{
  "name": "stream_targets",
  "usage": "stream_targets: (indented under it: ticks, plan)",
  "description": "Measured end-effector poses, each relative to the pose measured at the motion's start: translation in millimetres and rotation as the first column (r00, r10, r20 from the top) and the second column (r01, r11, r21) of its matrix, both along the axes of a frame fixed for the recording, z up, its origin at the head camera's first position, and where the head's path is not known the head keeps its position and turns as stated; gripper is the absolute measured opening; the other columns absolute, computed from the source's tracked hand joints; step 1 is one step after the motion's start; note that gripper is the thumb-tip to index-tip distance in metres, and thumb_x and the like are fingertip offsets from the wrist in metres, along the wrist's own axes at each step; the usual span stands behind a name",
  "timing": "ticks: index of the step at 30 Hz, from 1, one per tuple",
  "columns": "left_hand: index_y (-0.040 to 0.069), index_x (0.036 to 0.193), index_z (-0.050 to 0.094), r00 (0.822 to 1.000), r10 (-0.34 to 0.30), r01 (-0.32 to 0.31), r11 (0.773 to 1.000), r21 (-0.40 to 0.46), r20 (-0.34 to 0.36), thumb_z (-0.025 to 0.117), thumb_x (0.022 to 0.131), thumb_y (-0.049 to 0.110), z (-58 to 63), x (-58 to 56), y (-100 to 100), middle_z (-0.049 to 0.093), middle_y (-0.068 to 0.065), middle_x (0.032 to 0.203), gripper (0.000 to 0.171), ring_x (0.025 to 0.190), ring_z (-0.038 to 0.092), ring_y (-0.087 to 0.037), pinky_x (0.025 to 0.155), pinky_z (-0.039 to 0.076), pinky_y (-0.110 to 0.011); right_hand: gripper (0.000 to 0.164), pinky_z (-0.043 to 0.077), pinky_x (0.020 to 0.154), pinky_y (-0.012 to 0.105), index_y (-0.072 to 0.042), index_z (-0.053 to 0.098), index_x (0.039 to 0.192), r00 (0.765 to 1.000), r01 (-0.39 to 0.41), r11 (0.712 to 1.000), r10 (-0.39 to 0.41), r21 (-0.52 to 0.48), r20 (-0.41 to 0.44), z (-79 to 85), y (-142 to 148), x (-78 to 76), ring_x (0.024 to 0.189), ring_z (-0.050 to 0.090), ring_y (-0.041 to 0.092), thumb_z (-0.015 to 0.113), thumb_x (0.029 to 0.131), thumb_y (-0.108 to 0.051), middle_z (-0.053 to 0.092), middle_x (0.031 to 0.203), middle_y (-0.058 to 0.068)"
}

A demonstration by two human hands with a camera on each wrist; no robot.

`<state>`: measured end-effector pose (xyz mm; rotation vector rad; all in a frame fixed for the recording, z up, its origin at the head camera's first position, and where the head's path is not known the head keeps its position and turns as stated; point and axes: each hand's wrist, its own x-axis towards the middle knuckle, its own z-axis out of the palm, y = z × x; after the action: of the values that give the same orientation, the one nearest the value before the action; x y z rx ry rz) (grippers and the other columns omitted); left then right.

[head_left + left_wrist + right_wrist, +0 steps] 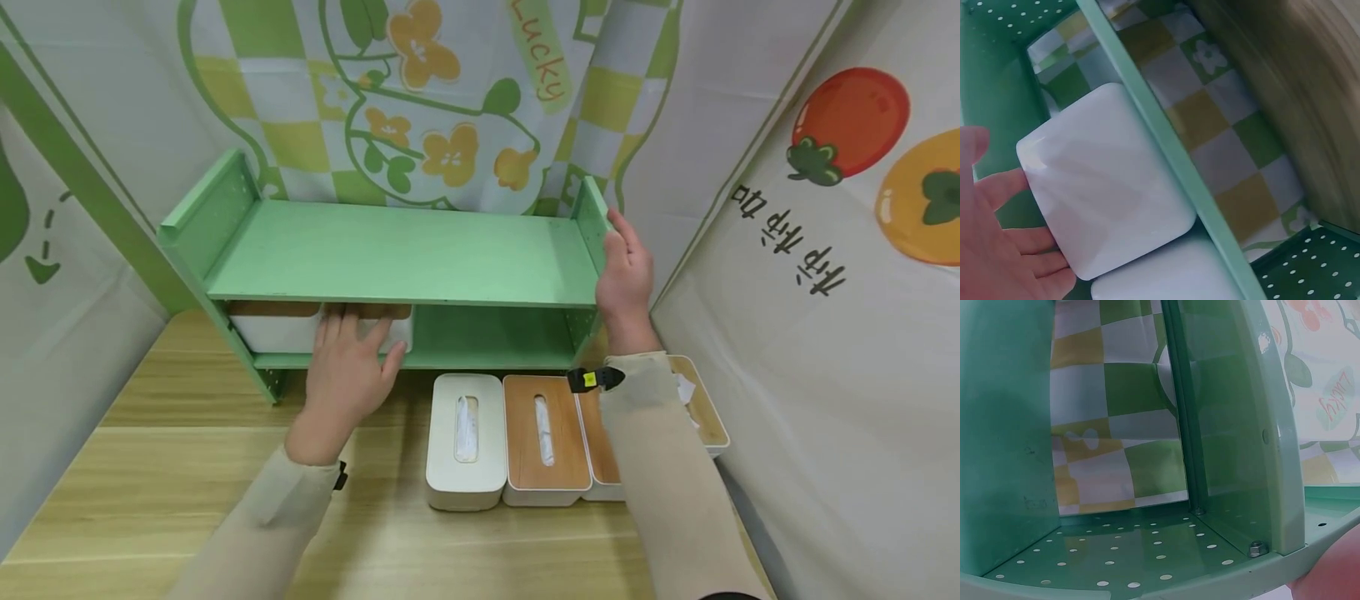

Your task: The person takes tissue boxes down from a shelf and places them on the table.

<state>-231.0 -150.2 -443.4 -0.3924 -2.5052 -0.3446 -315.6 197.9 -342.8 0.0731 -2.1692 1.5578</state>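
Note:
My left hand (348, 367) reaches to the lower level of a green shelf rack (420, 254). Its fingers are straight and spread, touching the front of a white tissue box (1107, 181) with a wood-coloured top. A second white tissue box (273, 329) sits directly to its left on that level. My right hand (628, 279) rests against the outer side of the rack's right panel, its index finger extended upward. Only a rounded part of this hand shows at the lower right of the right wrist view, beside the perforated panel (1147, 550).
On the wooden table (150, 467), a cream tissue box (442, 442) and a wood-topped tissue box (525, 450) stand before the rack. Another wood-topped box (592, 429) is partly behind my right sleeve. A box with white tissue (708, 408) stands far right. Printed curtains (296, 92) surround the table.

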Motion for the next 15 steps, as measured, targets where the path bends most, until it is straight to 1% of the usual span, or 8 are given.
stream_targets:
  ticks: [3, 5, 7, 10, 12, 14, 15]
  plan:
    - [0.004, 0.131, 0.064, 0.998, 0.013, -0.012, 1.000, -0.015, 0.059, 0.054, 0.100, 0.039, 5.5, 6.6, 2.5, 0.052, -0.035, 0.116, 0.047, 0.114, 0.044, -0.052, 0.106, 0.027, -0.060, 0.045, 0.020, 0.036, 0.026, -0.033, 0.049, 0.148, 1.000, 0.001, 1.000, -0.001, 0.000, 0.002, 0.8, -0.6, 1.2, 0.039, 0.019, 0.010, 0.035, 0.105, -0.035, 0.026, 0.051, -0.006]
    - [0.005, 0.133, 0.063, 0.996, 0.016, -0.014, 1.000, -0.025, 0.084, 0.053, 0.101, 0.039, 8.7, 10.2, 4.1, 0.051, -0.036, 0.119, 0.048, 0.118, 0.043, -0.053, 0.108, 0.025, -0.061, 0.045, 0.020, 0.036, 0.026, -0.033, 0.049, 0.147, 1.000, 0.003, 1.000, -0.003, -0.003, 0.009, 1.2, -0.8, 1.9, 0.039, 0.019, 0.010, 0.034, 0.105, -0.036, 0.026, 0.051, -0.006]
    - [0.006, 0.133, 0.063, 0.997, 0.011, -0.009, 1.000, -0.026, 0.082, 0.055, 0.100, 0.038, 10.9, 10.7, 4.3, 0.050, -0.037, 0.120, 0.047, 0.119, 0.043, -0.053, 0.109, 0.024, -0.061, 0.045, 0.021, 0.036, 0.026, -0.034, 0.049, 0.147, 1.000, 0.003, 1.000, -0.003, -0.002, 0.014, 1.5, -0.9, 2.4, 0.038, 0.019, 0.010, 0.034, 0.105, -0.036, 0.026, 0.051, -0.006]
    - [0.005, 0.130, 0.064, 0.998, -0.003, 0.004, 1.000, -0.027, 0.058, 0.058, 0.100, 0.037, 13.4, 5.4, 3.5, 0.053, -0.034, 0.109, 0.044, 0.107, 0.047, -0.052, 0.102, 0.030, -0.061, 0.045, 0.021, 0.036, 0.027, -0.035, 0.049, 0.147, 1.000, 0.000, 1.000, 0.000, -0.005, 0.020, 1.8, -0.8, 2.3, 0.038, 0.020, 0.010, 0.034, 0.105, -0.036, 0.027, 0.051, -0.005]
    - [0.006, 0.126, 0.066, 0.998, -0.003, 0.004, 1.000, -0.030, 0.062, 0.058, 0.100, 0.038, 15.7, -0.5, 3.0, 0.055, -0.031, 0.098, 0.042, 0.095, 0.049, -0.050, 0.095, 0.034, -0.060, 0.044, 0.021, 0.036, 0.027, -0.036, 0.049, 0.147, 1.000, -0.002, 1.000, 0.002, -0.007, 0.022, 1.8, -0.8, 2.0, 0.038, 0.020, 0.010, 0.034, 0.105, -0.037, 0.027, 0.051, -0.005]
    - [0.007, 0.124, 0.066, 0.995, 0.013, -0.009, 0.999, -0.042, 0.100, 0.055, 0.101, 0.041, 18.2, -6.3, 3.5, 0.055, -0.028, 0.091, 0.042, 0.087, 0.050, -0.047, 0.089, 0.036, -0.060, 0.044, 0.021, 0.036, 0.027, -0.036, 0.049, 0.147, 1.000, -0.001, 1.000, 0.001, -0.007, 0.027, 2.7, -1.6, 2.8, 0.037, 0.020, 0.008, 0.034, 0.106, -0.037, 0.027, 0.051, -0.006]
    - [0.008, 0.124, 0.066, 0.991, 0.026, -0.020, 0.998, -0.051, 0.131, 0.052, 0.102, 0.043, 19.3, -9.0, 4.0, 0.056, -0.027, 0.089, 0.044, 0.085, 0.050, -0.046, 0.087, 0.036, -0.060, 0.044, 0.021, 0.036, 0.026, -0.035, 0.048, 0.148, 1.000, 0.000, 1.000, 0.000, -0.004, 0.028, 3.7, -2.7, 4.0, 0.037, 0.020, 0.007, 0.034, 0.106, -0.037, 0.027, 0.051, -0.006]
